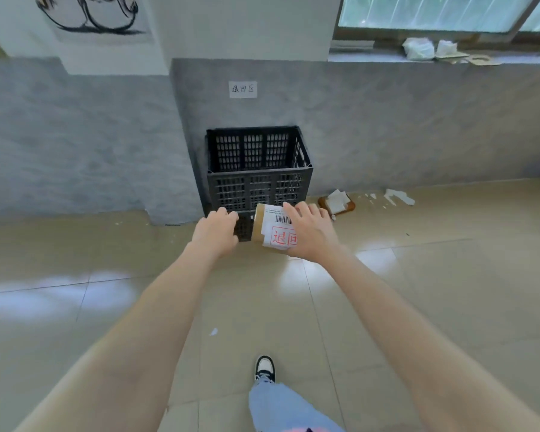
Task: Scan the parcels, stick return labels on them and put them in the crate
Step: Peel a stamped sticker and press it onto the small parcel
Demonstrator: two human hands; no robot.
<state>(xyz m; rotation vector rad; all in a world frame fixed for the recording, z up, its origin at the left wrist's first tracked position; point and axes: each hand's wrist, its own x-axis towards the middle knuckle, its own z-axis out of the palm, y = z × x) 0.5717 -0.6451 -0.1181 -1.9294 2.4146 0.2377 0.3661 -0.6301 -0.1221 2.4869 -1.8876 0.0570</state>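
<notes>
A black slatted plastic crate stands on the floor against the grey wall, under a small white paper sign. In front of the crate my right hand holds a brown cardboard parcel that carries a white barcode label and a white return label with red characters. Its fingers lie over the parcel's top right side. My left hand hovers just left of the parcel, fingers loosely curled, touching nothing that I can see. Both arms are stretched forward.
Torn paper scraps and a brown piece with white paper lie on the tiled floor right of the crate. A window sill holds bags and cardboard. My shoe and jeans leg show at the bottom.
</notes>
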